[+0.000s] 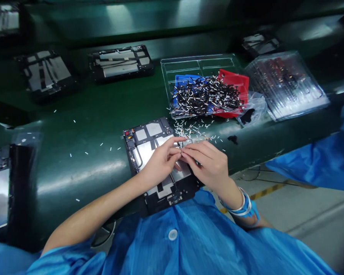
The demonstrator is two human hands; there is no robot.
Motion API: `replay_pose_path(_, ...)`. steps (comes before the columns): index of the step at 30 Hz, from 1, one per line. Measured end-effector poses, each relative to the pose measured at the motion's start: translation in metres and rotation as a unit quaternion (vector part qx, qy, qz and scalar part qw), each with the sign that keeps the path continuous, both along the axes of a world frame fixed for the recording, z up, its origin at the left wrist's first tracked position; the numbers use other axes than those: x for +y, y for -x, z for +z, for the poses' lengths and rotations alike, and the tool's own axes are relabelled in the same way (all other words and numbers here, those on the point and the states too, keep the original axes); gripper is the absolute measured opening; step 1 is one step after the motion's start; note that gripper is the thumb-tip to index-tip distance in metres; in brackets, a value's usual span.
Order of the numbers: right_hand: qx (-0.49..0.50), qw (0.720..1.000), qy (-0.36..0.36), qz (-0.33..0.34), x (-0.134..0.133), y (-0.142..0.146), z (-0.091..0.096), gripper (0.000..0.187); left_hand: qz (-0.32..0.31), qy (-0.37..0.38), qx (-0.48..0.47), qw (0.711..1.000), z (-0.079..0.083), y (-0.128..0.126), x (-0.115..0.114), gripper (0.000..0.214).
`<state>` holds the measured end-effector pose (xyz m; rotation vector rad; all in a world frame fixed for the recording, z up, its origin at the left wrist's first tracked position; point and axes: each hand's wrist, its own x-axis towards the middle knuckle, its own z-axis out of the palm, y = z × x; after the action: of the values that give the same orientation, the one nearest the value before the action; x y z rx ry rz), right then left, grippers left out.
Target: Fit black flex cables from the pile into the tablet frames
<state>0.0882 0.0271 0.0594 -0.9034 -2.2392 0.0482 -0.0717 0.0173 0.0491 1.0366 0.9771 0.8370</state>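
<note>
Both my hands meet above an opened tablet (143,152), a black frame with silver battery plates, lying at the front edge of the green bench. The fingers of my left hand (163,158) pinch together at the tablet's right side, with the index finger stretched out. Opposite it, my right hand (208,162) pinches at the same spot, fingertips nearly touching the left ones. What sits between the fingertips is too small to name. Just beyond my fingers lie many small white strips (186,130) scattered on the bench.
A clear plastic tray (167,82) holds a heap of small black-and-white flex parts (206,95) over blue and red sheets. Right of it stands a stack of clear trays (295,91). More opened tablets (122,63) lie at the back and left. Another person's blue sleeve (318,160) is at right.
</note>
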Motion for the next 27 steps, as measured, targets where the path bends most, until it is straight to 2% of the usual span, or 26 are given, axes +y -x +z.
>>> replay_pose_path(3, 0.003, 1.0, 0.008, 0.006, 0.001, -0.002, -0.002, 0.011, -0.018, -0.05, 0.052, 0.997, 0.003, 0.0, -0.003, 0.043)
replay_pose_path(5, -0.012, 1.0, -0.002, -0.015, 0.003, -0.006, -0.001, 0.013, -0.028, -0.056, 0.051, 0.997, 0.004, 0.002, -0.003, 0.044)
replay_pose_path(9, -0.029, 0.991, -0.042, -0.126, 0.008, -0.016, 0.0, 0.019, -0.031, 0.016, -0.02, 0.999, 0.001, 0.003, -0.001, 0.056)
replay_pose_path(11, -0.038, 0.994, -0.051, -0.094, 0.011, -0.017, -0.002, 0.024, -0.031, 0.04, -0.042, 0.998, 0.0, 0.002, -0.001, 0.064)
replay_pose_path(14, -0.047, 0.998, -0.043, 0.012, 0.014, -0.015, -0.008, 0.02, -0.043, 0.036, -0.054, 0.997, 0.005, 0.0, -0.005, 0.069)
replay_pose_path(17, 0.007, 0.999, -0.021, 0.023, 0.022, -0.011, -0.012, 0.018, -0.018, -0.047, 0.019, 0.999, 0.017, 0.01, 0.001, 0.056)
replay_pose_path(19, 0.053, 0.998, -0.024, 0.004, 0.03, -0.01, -0.014, 0.018, 0.07, -0.116, 0.106, 0.985, 0.023, 0.031, 0.022, 0.039)
replay_pose_path(21, 0.094, 0.995, -0.031, -0.013, 0.039, -0.009, -0.015, 0.021, 0.208, -0.162, 0.174, 0.949, 0.023, 0.068, 0.059, 0.031)
replay_pose_path(23, 0.134, 0.991, -0.024, -0.02, 0.046, -0.01, -0.017, 0.024, 0.34, -0.188, 0.227, 0.893, 0.015, 0.116, 0.106, 0.041)
replay_pose_path(24, 0.15, 0.988, -0.017, -0.024, 0.049, -0.01, -0.018, 0.025, 0.423, -0.187, 0.283, 0.84, 0.01, 0.142, 0.13, 0.048)
replay_pose_path(25, 0.164, 0.986, -0.007, -0.029, 0.051, -0.011, -0.02, 0.025, 0.473, -0.165, 0.325, 0.802, 0.004, 0.167, 0.153, 0.052)
replay_pose_path(26, 0.175, 0.984, 0.004, -0.033, 0.053, -0.011, -0.021, 0.024, 0.486, -0.138, 0.343, 0.792, -0.002, 0.189, 0.174, 0.054)
replay_pose_path(27, 0.183, 0.982, 0.015, -0.037, 0.054, -0.012, -0.023, 0.024, 0.481, -0.134, 0.341, 0.796, -0.007, 0.207, 0.191, 0.054)
